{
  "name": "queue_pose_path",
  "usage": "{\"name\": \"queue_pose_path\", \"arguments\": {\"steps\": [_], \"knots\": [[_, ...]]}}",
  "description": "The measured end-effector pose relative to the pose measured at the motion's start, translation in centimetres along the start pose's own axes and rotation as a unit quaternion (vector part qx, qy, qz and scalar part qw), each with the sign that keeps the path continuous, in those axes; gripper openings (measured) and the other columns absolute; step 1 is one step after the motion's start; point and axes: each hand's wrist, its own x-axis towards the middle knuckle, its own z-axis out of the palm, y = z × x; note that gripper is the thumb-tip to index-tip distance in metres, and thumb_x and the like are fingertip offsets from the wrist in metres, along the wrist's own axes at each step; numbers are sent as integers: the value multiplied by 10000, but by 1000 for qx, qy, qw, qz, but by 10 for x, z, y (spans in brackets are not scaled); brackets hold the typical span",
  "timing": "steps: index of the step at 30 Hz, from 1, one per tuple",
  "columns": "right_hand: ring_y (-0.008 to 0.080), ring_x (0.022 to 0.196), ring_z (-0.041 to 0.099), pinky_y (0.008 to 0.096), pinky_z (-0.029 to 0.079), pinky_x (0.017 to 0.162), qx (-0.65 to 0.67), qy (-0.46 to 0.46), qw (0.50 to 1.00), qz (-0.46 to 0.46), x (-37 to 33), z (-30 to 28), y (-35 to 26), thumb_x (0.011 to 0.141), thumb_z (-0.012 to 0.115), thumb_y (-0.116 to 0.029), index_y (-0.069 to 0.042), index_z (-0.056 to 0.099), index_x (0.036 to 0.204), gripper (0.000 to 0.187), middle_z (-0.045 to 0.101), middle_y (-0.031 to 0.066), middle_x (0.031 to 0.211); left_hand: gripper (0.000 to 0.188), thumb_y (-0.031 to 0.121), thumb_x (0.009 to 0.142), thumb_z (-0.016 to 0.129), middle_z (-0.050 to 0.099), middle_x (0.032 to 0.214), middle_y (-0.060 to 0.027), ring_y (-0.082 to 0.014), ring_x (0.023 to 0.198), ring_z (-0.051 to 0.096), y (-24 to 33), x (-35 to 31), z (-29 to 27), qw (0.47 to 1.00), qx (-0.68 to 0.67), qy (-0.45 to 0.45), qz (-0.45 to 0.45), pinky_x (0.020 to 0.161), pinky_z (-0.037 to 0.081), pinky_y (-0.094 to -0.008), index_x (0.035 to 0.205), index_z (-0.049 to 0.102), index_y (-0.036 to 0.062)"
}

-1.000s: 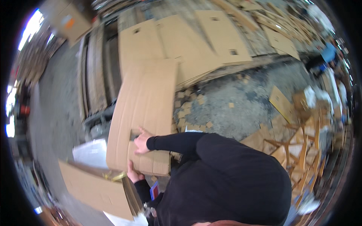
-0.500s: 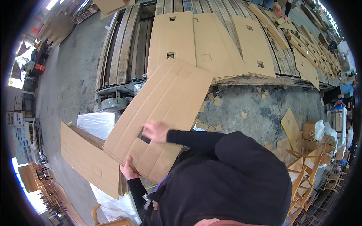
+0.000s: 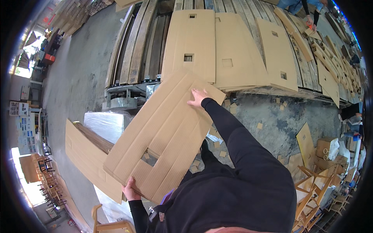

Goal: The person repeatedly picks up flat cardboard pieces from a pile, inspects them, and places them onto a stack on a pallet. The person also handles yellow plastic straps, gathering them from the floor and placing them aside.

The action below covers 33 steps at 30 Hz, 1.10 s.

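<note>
A flat cardboard sheet (image 3: 163,128) slants in front of me, creased lengthwise, with a rectangular hole cut near its lower end. Through the hole I see the floor and small cardboard pieces. My left hand (image 3: 131,189) grips the sheet's lower left edge, thumb on top and the other fingers hidden beneath. Toward the far right part of the sheet, my right hand (image 3: 199,98) lies on the surface with its fingers spread, over a faintly outlined area. Beyond it, a cardboard sheet with two square holes (image 3: 190,35) rests on a slatted wooden platform.
More cardboard sheets (image 3: 237,50) lie on the wooden slats (image 3: 134,42). A cardboard stack (image 3: 91,163) stands at my left beside a plastic-wrapped block (image 3: 103,126). Cut-out squares (image 3: 259,126) litter the floor. Wooden chair frames (image 3: 314,190) stand lower right; another person's hands (image 3: 311,25) work at upper right.
My right hand has moved from the lower hole up to the sheet's far part, its fingers now spread there. The hole shows fully. My left hand keeps its grip, and the view has shifted.
</note>
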Motion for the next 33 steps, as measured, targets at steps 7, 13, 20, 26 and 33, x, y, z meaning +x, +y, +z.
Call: {"name": "queue_pose_path", "arguments": {"steps": [7,13,20,26,33], "knots": [[245,1381,340,560,71,1163,-20,-23,999,26,0,5,-3,808,529,-590,8,307,1441,899,339,152,1500,413,-46,767,659,641,978,-109,-220,849,644,5,0,6,1000,-9,21,-15,797,537,-333,1157,524,-20],[328,1194,537,558,112,1151,38,-42,997,46,10,-3,-5,845,476,-599,6,486,1312,765,612,215,1199,323,14,783,669,659,1007,-107,-232,909,642,18,8,6,997,47,39,-44,847,517,-362,1094,593,-34],[303,1157,567,568,122,1146,47,-26,997,53,22,-4,-8,850,475,-596,-20,590,1195,681,643,194,1143,376,17,780,665,653,1041,-113,-255,932,640,28,10,14,999,45,17,-4,860,514,-398,1143,578,-33],[307,1175,554,576,153,1133,41,-40,996,66,20,-5,-5,836,505,-580,-16,622,1157,659,635,198,1164,476,-17,752,664,631,1088,-132,-273,967,630,35,11,14,999,22,17,22,878,511,-403,1208,526,-21],[325,1185,543,578,134,1133,79,-66,992,68,26,-4,-8,838,447,-642,-2,651,1115,726,635,190,1167,407,-8,752,662,644,1064,-125,-269,929,641,37,24,9,998,42,37,11,849,521,-400,1148,571,-21]]}}
